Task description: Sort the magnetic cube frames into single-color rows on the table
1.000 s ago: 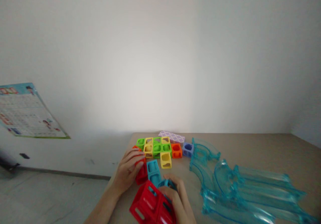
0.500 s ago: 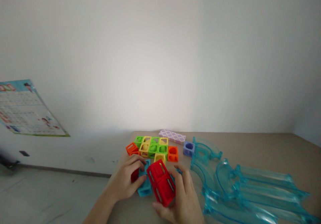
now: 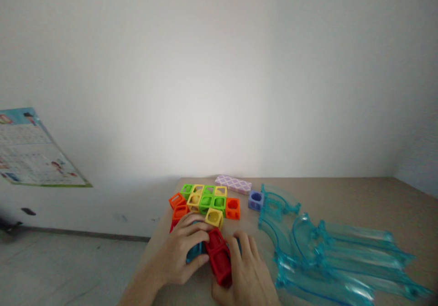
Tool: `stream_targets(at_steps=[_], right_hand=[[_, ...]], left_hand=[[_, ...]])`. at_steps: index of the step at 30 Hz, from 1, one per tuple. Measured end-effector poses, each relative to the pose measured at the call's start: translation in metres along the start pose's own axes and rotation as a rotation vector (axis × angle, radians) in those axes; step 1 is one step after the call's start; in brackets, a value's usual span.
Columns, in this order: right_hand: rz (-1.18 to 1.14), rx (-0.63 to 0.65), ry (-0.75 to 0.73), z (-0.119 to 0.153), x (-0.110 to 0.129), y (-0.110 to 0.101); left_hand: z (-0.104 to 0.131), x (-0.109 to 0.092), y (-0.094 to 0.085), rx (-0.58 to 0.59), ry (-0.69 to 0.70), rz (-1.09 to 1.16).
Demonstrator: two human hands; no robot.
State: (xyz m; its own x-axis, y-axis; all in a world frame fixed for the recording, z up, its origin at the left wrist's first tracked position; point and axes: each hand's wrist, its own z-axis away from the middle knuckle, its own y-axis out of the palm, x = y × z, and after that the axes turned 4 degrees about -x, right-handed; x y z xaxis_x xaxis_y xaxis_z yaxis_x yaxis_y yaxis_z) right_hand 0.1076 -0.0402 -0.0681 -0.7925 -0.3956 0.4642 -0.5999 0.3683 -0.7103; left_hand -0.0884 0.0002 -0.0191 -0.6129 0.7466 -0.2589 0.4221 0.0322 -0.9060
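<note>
My right hand (image 3: 244, 269) is closed around a long red open-framed block (image 3: 219, 256), low over the near part of the table. My left hand (image 3: 186, 246) curls over a blue block (image 3: 194, 251) just left of the red one, its fingertips reaching the red block's edge. Most of the blue block is hidden under those fingers. A yellow cube (image 3: 214, 217) lies just beyond the hands. Orange blocks (image 3: 180, 212) are beside the left hand's knuckles, with a bit of red under them.
Green and yellow cubes (image 3: 206, 202) stand in rows behind, with an orange cube (image 3: 233, 208) and a purple cube (image 3: 256, 200) to their right. A patterned lilac box (image 3: 233, 184) lies near the wall. Clear blue track pieces (image 3: 342, 260) spread over the table's right side.
The red block has come down and nearer the blue block, with my right hand on it. My left hand has shifted right and now covers more of the blue block.
</note>
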Motion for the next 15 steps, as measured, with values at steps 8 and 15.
stream_targets(at_steps=[8,15], right_hand=[[-0.19,-0.013,-0.062,-0.008,-0.004,-0.03],[0.073,-0.118,-0.041,-0.009,-0.005,-0.025]], left_hand=[[-0.001,0.007,0.009,-0.078,-0.047,0.048],[0.003,0.007,0.001,-0.08,-0.053,0.086]])
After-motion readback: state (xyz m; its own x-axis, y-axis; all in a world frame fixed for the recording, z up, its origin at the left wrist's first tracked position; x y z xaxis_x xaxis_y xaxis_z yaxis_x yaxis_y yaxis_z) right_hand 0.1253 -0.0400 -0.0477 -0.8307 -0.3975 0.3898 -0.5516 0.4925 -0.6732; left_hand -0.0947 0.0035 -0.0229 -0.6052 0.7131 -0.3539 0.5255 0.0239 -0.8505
